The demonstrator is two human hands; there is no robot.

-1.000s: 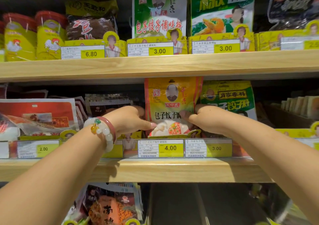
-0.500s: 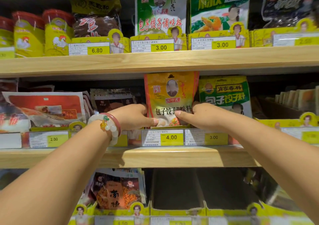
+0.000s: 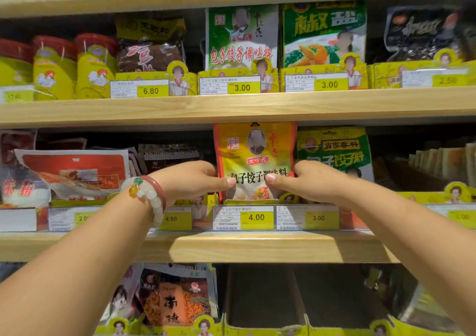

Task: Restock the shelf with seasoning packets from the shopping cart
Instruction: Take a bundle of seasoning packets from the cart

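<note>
Fingers (image 3: 277, 180) of both hands pinching packet (image 3: 255, 155) edges; keep upright, seat squarely in tray (image 3: 247, 201).

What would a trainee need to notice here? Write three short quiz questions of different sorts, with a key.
1. True or false: both the left hand and the right hand hold the yellow seasoning packet.
2. Which price tag sits directly below that packet? A) 6.80 B) 4.00 C) 2.50
3. Fill in: the green packet stands to the packet's ____ side.

Key: 1 true; 2 B, the 4.00 tag; 3 right.
</note>
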